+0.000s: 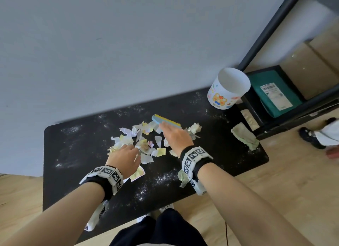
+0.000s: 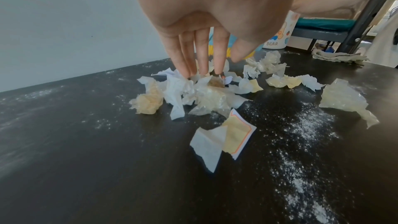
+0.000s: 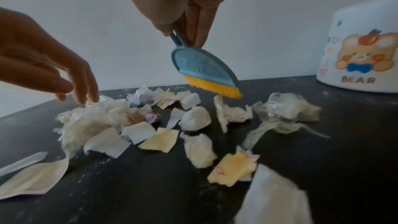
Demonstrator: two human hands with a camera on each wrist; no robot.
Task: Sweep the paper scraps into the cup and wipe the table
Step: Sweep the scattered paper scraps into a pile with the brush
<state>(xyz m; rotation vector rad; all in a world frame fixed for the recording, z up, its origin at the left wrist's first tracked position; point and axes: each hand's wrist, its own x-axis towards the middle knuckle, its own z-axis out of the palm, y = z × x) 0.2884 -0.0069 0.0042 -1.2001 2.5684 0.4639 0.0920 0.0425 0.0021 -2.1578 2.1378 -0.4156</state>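
A heap of white and yellow paper scraps (image 1: pixel 145 143) (image 2: pixel 193 91) (image 3: pixel 150 125) lies mid-table on the black table (image 1: pixel 73 172). My right hand (image 1: pixel 174 135) (image 3: pixel 185 11) grips the handle of a small blue brush with yellow bristles (image 1: pixel 166 120) (image 3: pixel 206 72), held just above the far side of the heap. My left hand (image 1: pixel 124 157) (image 2: pixel 202 54) reaches down with straight fingers (image 3: pixel 84 81) that touch the heap's left part. A white cup with a bear print (image 1: pixel 227 89) (image 3: pixel 361 54) (image 2: pixel 277 38) stands at the table's far right corner.
White powder (image 2: pixel 305 125) (image 1: pixel 161 179) is strewn over the table. A crumpled pale-green cloth (image 1: pixel 244 135) (image 2: pixel 338 57) lies at the right edge. A black shelf frame (image 1: pixel 271 31) with a teal parcel (image 1: pixel 275 93) and cardboard boxes (image 1: pixel 311 62) stands to the right. Someone's foot (image 1: pixel 311 137) is beyond.
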